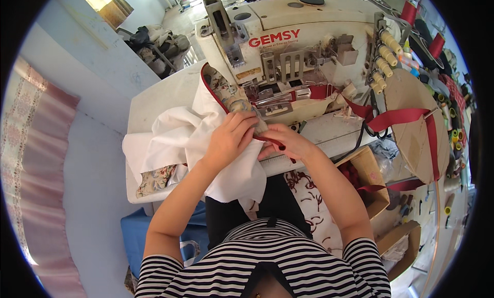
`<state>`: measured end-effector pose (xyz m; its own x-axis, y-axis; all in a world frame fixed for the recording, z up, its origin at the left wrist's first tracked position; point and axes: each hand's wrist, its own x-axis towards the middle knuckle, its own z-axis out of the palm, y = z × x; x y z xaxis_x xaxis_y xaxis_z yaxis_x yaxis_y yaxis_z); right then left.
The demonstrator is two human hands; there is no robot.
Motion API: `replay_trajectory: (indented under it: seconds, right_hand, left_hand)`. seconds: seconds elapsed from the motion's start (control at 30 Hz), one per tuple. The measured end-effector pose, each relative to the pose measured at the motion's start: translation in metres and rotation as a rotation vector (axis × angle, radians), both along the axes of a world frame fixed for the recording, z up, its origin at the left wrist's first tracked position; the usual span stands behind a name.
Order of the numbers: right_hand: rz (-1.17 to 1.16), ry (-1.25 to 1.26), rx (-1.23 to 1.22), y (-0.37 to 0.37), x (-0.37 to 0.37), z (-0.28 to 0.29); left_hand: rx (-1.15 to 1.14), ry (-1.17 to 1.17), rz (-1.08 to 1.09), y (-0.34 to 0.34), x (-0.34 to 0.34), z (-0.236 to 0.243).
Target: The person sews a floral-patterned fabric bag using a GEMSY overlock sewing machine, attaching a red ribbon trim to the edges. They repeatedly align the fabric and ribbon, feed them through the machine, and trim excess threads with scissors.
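Note:
A large white cloth with a floral-patterned other side lies bunched on the sewing table. Dark red binding runs along its curved edge, up against the sewing machine. My left hand is closed on the bound edge, its fingers bent over the cloth. Just to the right, my right hand grips the tail of the red binding, whose end hangs past the fingers. Both hands are in front of the machine's metal binding folder. The fingertips under the cloth are partly hidden.
Red tape runs from the machine over a round cardboard disc at the right. Yellowish thread tension knobs line the machine's right end. Below are a cardboard box and, over my lap's right side, white cloth with red trim.

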<state>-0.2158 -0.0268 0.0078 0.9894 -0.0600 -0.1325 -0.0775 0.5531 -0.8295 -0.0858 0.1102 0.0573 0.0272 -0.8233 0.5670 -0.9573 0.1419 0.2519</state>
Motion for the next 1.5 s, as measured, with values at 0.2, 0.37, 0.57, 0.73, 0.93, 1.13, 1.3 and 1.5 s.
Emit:
replay_trajectory:
  seconds: [0.2, 0.37, 0.57, 0.73, 0.93, 1.13, 1.3, 1.5]
  right_hand:
    - [-0.012, -0.013, 0.028, -0.004, 0.012, 0.006]
    - [-0.056, 0.031, 0.048, 0.000, 0.011, 0.013]
    - [-0.226, 0.292, -0.324, 0.027, -0.014, 0.003]
    - [-0.229, -0.415, -0.807, 0.141, -0.004, -0.039]
    - [0.023, 0.033, -0.888, 0.121, -0.062, -0.021]
    - [-1.189, 0.366, -1.063, -0.014, -0.202, -0.041]
    - [-1.209, 0.763, -1.922, -0.116, -0.239, -0.047]
    - [-0.932, 0.729, -1.391, -0.197, -0.200, -0.073]
  left_hand:
    - [0.023, 0.096, -0.051, -0.011, 0.023, 0.001]
    - [0.089, 0.106, -0.161, -0.014, 0.043, 0.011]
    - [0.217, -0.072, -0.031, 0.009, 0.036, 0.049]
    - [0.129, -0.296, 0.032, 0.018, -0.051, 0.017]
    - [0.158, 0.030, 0.284, 0.023, -0.057, -0.035]
    - [-0.047, 0.046, 0.296, 0.020, -0.060, -0.030]
    - [-0.226, 0.090, 0.209, 0.006, -0.061, -0.016]
    - [-0.174, -0.079, 0.302, 0.004, -0.053, -0.017]
